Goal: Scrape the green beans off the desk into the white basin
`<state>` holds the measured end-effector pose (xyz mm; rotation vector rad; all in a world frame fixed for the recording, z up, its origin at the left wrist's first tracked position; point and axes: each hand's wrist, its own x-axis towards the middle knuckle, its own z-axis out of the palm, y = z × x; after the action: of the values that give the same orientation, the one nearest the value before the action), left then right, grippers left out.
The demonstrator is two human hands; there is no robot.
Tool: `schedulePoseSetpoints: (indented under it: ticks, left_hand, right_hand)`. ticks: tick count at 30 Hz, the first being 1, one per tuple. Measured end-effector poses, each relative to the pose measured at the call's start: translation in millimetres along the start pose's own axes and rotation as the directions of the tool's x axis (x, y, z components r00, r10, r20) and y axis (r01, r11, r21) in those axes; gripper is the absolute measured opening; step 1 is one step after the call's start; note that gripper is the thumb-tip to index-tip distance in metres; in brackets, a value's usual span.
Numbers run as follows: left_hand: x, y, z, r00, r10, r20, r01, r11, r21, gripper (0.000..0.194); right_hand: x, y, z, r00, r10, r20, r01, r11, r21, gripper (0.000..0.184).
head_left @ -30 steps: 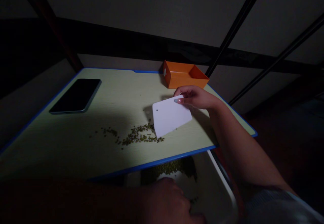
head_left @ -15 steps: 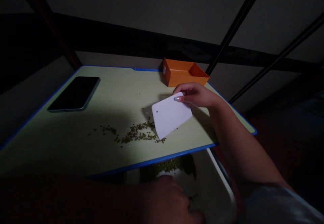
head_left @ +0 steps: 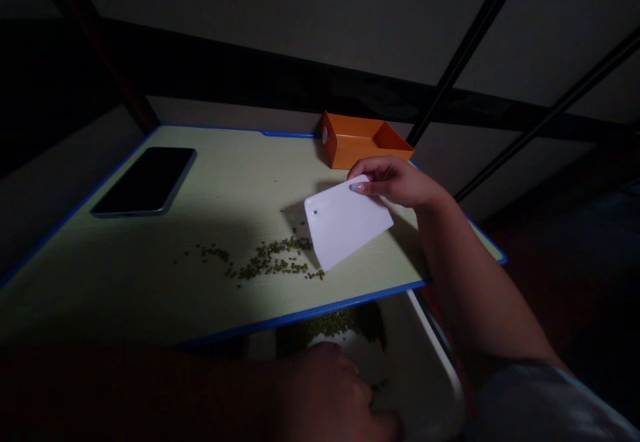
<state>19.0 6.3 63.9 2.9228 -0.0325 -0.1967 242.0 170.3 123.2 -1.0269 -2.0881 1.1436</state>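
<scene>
My right hand (head_left: 395,182) pinches the top edge of a white plastic scraper (head_left: 346,222), which stands tilted on a pale table (head_left: 150,275) with a blue rim. Its lower edge rests beside a scatter of small green beans (head_left: 273,265). My left hand (head_left: 325,395) is in shadow below the table's front edge, closed on the rim of a white tray (head_left: 435,355) that holds more green beans (head_left: 335,325).
A dark phone (head_left: 145,182) lies flat at the table's far left. An orange open box (head_left: 363,139) stands at the far edge, just behind my right hand. Dark bars and a wall rise behind the table.
The scraper and my right hand have shifted slightly right, away from the bean pile. My left hand stays at the tray.
</scene>
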Motion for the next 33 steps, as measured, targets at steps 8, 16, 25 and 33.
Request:
schedulePoseSetpoints:
  ticks: [8,16,25,33]
  left_hand:
    - [-1,-1,-2.2,1.0,0.008,0.018,-0.008,1.0,-0.005,0.012]
    - [-3,1,10.8,0.988,0.007,-0.153,-0.005,1.0,0.019,0.017]
    - [-2,0,6.4,0.995,-0.007,-0.104,0.006,1.0,-0.013,0.017]
    - [-3,-1,-1.3,0.999,0.017,-0.047,-0.018,0.999,-0.038,0.019]
  right_hand:
    - [-5,-2,-9,0.99,0.112,0.08,-0.102,0.988,-0.116,0.025]
    - [-5,-2,-8,0.99,0.129,0.051,-0.121,0.983,-0.137,0.022]
    - [-10,-5,-16,0.99,0.071,0.125,-0.064,0.996,-0.063,0.031]
    - [-11,2,-26,0.935,0.263,0.238,-0.206,0.949,-0.24,0.03]
